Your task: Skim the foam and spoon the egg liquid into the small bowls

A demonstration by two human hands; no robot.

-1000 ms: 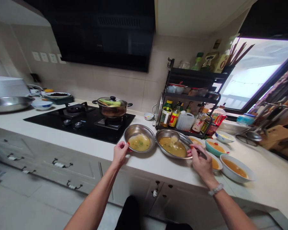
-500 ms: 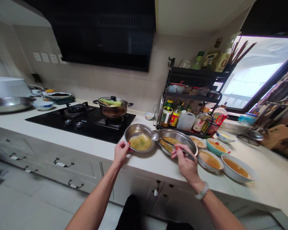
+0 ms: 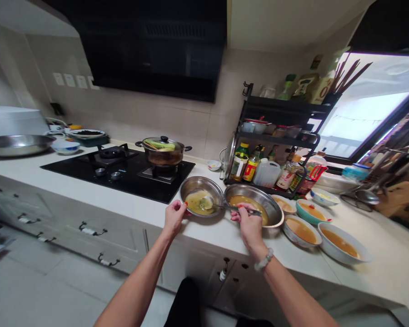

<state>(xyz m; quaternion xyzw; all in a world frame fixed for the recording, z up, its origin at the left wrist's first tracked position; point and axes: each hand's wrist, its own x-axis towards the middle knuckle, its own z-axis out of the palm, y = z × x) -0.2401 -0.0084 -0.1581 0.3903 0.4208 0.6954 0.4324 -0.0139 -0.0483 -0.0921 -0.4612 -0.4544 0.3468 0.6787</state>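
My left hand [image 3: 176,217] grips the near left rim of a steel bowl [image 3: 217,193] that stands on the counter with yellowish soup and green bits inside. In my right hand [image 3: 248,222] is a metal ladle [image 3: 226,207], its scoop dipped into that soup. The ladle's handle crosses over a second steel bowl [image 3: 276,213], which holds similar yellow-brown liquid and touches or nearly touches the first. Close by on the right are a patterned bowl [image 3: 302,243], a turquoise bowl [image 3: 318,220] and a larger white bowl [image 3: 357,256], all with orange-brown broth.
A lidded pot [image 3: 163,156] sits on the black gas hob [image 3: 136,186] at the back left. Behind the bowls stands a black rack [image 3: 276,136] with several bottles and jars. A wide steel pan [image 3: 17,146] lies at the far left of the white counter [image 3: 88,177].
My right hand has moved left and the ladle has gone from above the gap between the steel bowls down into the left one's soup. My left hand keeps its hold on the rim.
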